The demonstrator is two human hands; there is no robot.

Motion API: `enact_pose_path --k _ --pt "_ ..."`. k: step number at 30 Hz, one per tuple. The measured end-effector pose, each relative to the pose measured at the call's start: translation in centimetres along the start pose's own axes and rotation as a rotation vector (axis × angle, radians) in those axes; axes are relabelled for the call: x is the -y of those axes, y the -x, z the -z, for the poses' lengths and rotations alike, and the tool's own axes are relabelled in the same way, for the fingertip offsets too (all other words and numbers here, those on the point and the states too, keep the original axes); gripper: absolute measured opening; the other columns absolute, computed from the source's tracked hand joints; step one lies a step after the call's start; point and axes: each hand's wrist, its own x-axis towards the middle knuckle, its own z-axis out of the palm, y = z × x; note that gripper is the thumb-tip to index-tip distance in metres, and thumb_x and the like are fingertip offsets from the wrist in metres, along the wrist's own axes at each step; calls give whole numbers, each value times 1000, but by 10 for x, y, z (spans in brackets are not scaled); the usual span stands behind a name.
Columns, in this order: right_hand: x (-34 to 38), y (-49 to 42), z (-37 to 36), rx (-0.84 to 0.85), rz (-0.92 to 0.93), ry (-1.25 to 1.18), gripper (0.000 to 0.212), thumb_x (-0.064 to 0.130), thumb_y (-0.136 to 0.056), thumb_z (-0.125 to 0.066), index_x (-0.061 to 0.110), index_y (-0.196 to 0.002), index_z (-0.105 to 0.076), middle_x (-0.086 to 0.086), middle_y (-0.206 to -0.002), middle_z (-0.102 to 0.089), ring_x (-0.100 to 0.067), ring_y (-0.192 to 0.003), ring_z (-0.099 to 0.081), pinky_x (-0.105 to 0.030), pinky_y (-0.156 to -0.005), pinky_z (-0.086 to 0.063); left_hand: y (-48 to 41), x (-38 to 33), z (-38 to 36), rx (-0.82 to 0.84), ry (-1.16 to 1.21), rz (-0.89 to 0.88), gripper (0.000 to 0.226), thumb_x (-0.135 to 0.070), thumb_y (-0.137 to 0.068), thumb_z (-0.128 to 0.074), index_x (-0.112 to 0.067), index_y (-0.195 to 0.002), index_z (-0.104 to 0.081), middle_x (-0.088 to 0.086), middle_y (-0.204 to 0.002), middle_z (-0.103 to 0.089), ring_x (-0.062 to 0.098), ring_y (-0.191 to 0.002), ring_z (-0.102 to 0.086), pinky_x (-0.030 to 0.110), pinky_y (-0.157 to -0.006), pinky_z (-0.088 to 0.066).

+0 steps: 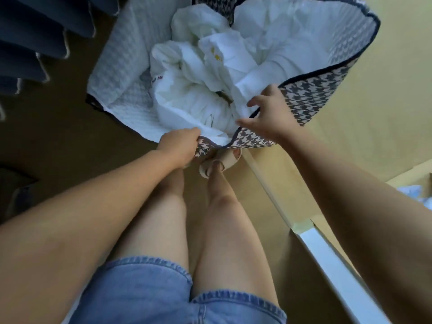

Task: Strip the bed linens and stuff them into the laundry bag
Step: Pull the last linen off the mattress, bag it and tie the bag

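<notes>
A large houndstooth laundry bag (313, 90) with a white quilted lining and dark trim stands open on the floor in front of me. Crumpled white bed linens (210, 73) fill its inside. My left hand (180, 146) grips the near rim of the bag, fingers curled over the trim. My right hand (268, 115) is at the rim further right, fingers spread, with thumb and fingers closing around the dark edge next to the linens.
Dark blue curtains (35, 38) hang at the upper left. A yellow wall (385, 136) with a white baseboard (336, 272) runs along the right. My bare legs and sandalled foot (219, 164) stand just below the bag on the tan floor.
</notes>
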Motion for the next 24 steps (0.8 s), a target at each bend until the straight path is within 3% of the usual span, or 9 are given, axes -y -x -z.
enact_pose_path --k 4,7,9,12,16,19,24 --pt "1 0 4 223 63 195 67 59 -64 -75 9 -108 -66 -10 -114 -45 -28 -114 -39 -31 -91 -34 -7 -20 3 -31 99 7 33 -31 -102 -32 -6 -100 -54 20 -107 -61 38 -97 -55 36 -71 -35" --pt "-2 11 7 160 127 262 57 65 -73 -62 8 -71 -58 -9 -88 -48 -27 -91 -44 -33 -76 -36 0 -27 6 123 261 40 43 -52 -94 -43 -14 -91 -63 9 -93 -64 30 -92 -59 34 -72 -44" --pt "0 21 11 38 128 282 60 58 -86 -53 13 -51 -37 -4 -64 -39 -24 -68 -41 -32 -62 -30 16 -39 18 249 310 -10 38 -54 -93 -47 -20 -78 -56 3 -82 -58 24 -84 -56 32 -71 -43" --pt "16 34 20 -72 8 72 58 32 -91 -56 15 -44 -26 1 -41 -25 -16 -42 -26 -30 -48 -23 47 -54 45 296 259 -87 35 -44 -98 -43 -14 -87 -55 8 -89 -60 25 -83 -52 32 -70 -41" --pt "42 56 45 -111 -45 -308 51 11 -78 -58 18 -41 -23 5 -35 -18 -11 -39 -22 -27 -43 -19 92 -30 100 141 151 -56 40 -42 -99 -41 -16 -69 -45 3 -74 -48 21 -71 -44 32 -58 -30" --pt "56 71 50 -50 -81 -405 37 18 -66 -54 15 -36 -32 4 -38 -22 -18 -44 -30 -27 -46 -25 98 -10 132 49 39 -74 40 -37 -98 -41 -19 -62 -42 1 -69 -45 22 -71 -46 31 -53 -27" --pt "86 76 -3 242 -119 -259 41 9 -79 -56 13 -42 -41 5 -35 -31 -9 -36 -29 -25 -43 -26 59 17 115 135 -39 -6 29 -40 -99 -40 -16 -85 -47 6 -85 -54 24 -78 -46 31 -64 -35"
